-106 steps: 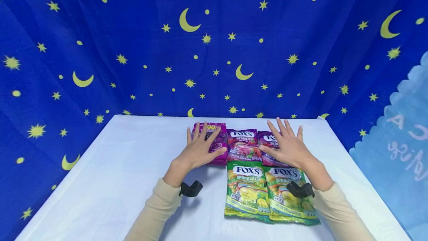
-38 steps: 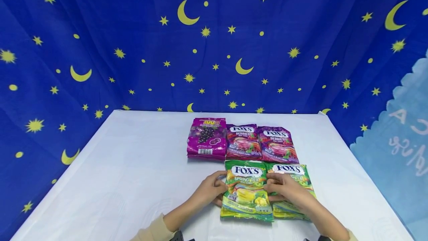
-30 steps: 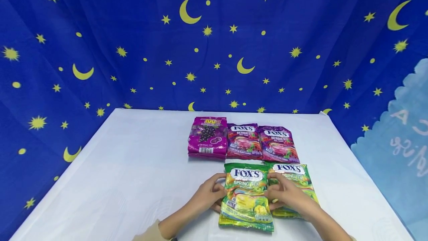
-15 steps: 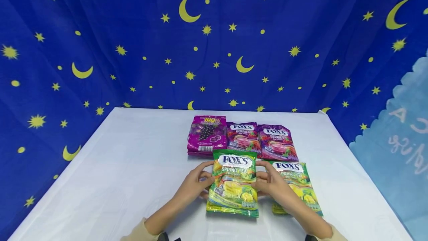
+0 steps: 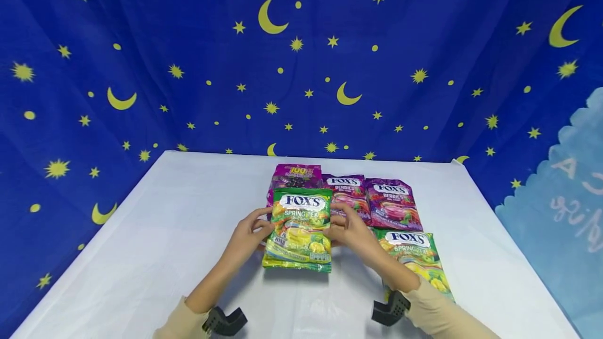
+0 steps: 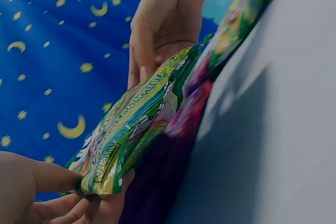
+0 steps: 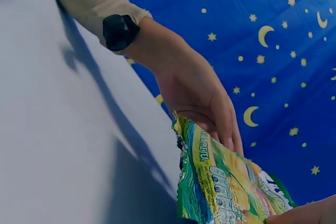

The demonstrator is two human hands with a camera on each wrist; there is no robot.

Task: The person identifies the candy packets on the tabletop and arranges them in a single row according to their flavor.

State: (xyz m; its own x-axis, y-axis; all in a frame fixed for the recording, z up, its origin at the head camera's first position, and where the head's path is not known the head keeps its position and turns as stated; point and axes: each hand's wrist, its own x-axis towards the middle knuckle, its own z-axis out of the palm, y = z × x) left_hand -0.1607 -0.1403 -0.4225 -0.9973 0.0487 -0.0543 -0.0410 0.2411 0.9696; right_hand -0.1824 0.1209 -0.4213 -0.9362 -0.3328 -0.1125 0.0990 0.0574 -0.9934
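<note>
A green and yellow Fox's Spring Tea candy bag point(image 5: 299, 232) is held above the table between both hands. My left hand point(image 5: 247, 234) pinches its left edge, thumb on the front and fingers behind, as the left wrist view shows. On the opposite edge my right hand point(image 5: 350, 232) grips in the same way. The held bag overlaps the lower part of a purple blackcurrant candy bag point(image 5: 294, 174) in the head view. A second Spring Tea bag point(image 5: 412, 255) lies at the right, partly covered by the right forearm.
Two purple Fox's Berries bags, a middle one point(image 5: 350, 200) and a right one point(image 5: 394, 205), lie side by side in the back row. Beneath everything is a white-covered table point(image 5: 198, 198). A blue curtain point(image 5: 212, 56) with stars and moons rises behind it.
Both hands went from spread flat over the bags to gripping the left Spring Tea bag. They lifted it and carried it left and back, in front of the blackcurrant bag.
</note>
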